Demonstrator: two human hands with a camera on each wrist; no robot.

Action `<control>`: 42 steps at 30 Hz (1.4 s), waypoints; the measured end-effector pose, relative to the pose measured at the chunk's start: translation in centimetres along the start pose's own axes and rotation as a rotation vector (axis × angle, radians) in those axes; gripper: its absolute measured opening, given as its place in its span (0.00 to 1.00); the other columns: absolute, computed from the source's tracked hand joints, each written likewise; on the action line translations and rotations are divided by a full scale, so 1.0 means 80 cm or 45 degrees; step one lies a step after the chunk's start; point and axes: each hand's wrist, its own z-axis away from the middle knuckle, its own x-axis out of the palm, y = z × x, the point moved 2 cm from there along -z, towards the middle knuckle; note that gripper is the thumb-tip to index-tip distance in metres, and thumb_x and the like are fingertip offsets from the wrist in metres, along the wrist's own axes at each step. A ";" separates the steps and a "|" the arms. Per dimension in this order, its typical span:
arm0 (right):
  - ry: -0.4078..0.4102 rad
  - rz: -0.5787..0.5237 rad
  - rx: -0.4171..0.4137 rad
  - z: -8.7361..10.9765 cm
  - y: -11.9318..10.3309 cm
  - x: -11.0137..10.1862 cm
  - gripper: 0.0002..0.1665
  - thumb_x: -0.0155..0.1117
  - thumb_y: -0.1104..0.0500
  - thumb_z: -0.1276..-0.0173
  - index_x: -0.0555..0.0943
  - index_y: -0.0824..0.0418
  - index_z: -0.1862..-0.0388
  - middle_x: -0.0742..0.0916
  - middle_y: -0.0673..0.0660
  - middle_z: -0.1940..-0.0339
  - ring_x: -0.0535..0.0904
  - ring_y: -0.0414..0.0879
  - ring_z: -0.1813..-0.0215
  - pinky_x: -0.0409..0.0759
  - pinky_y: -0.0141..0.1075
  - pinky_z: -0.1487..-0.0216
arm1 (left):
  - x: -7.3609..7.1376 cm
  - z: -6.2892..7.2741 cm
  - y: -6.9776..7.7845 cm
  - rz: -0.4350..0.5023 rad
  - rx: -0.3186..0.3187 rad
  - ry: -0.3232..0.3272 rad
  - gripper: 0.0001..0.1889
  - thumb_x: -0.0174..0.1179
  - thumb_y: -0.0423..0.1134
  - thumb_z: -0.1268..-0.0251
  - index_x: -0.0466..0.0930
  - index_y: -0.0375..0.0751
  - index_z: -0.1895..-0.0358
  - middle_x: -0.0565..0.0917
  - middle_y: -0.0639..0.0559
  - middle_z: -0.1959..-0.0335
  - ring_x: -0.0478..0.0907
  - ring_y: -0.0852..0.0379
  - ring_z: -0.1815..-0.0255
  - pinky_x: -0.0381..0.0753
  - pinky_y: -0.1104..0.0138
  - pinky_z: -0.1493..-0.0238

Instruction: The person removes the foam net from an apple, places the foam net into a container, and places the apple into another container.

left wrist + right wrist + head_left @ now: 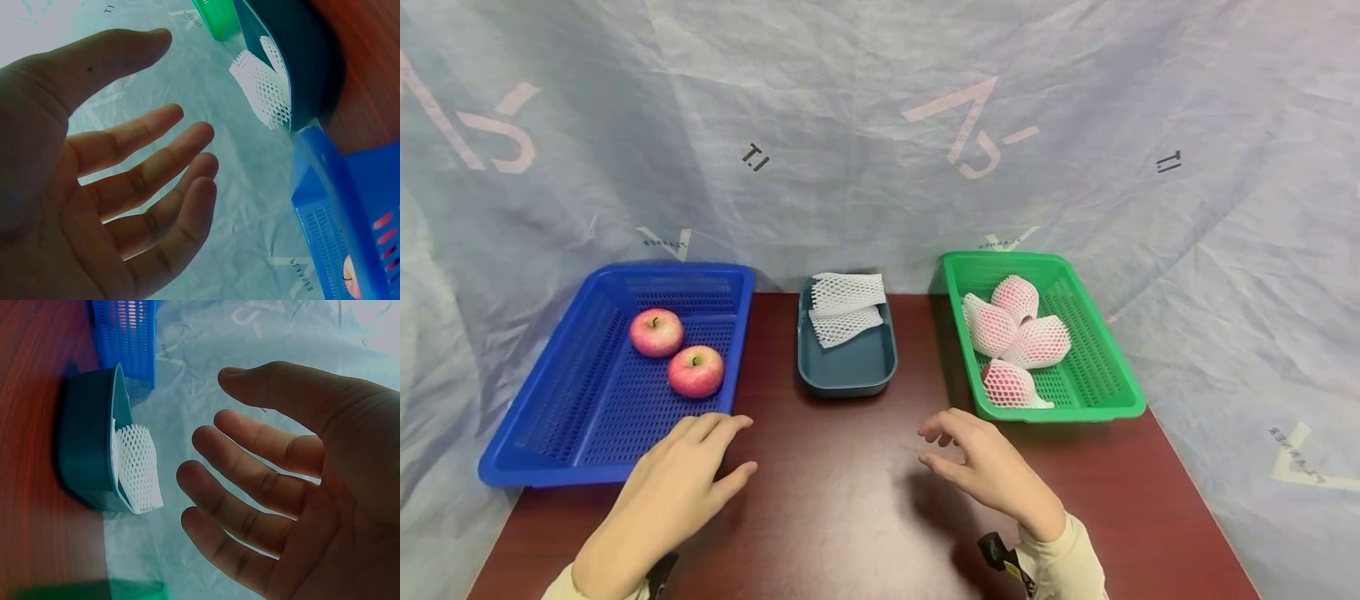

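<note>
My left hand (681, 479) hovers by the near right corner of a blue basket (542, 367), fingers relaxed and nothing in them. Inside that basket lie two red apples, one farther back (657, 332) and one nearer (696, 372). Over the table, just left of a green basket (1105, 358), my right hand (988, 467) is also without a load, its fingers loosely bent. The green basket holds several fruits in white foam nets (1041, 342). Between the baskets stands a dark teal tray (850, 367) with two white foam nets (848, 293) at its back.
The dark red-brown tabletop (827, 492) carries all three containers. Behind and around it hangs a pale grey printed cloth (850, 192), close to the backs of the containers. In the left wrist view, one foam net (262, 87) sticks out over the tray's rim.
</note>
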 end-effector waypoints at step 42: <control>-0.401 0.453 0.487 -0.036 0.183 -0.091 0.38 0.78 0.49 0.44 0.74 0.72 0.44 0.83 0.65 0.55 0.80 0.60 0.51 0.77 0.55 0.49 | 0.007 0.014 -0.002 0.096 -0.126 -0.109 0.24 0.72 0.46 0.42 0.81 0.44 0.43 0.83 0.49 0.50 0.78 0.46 0.47 0.80 0.47 0.54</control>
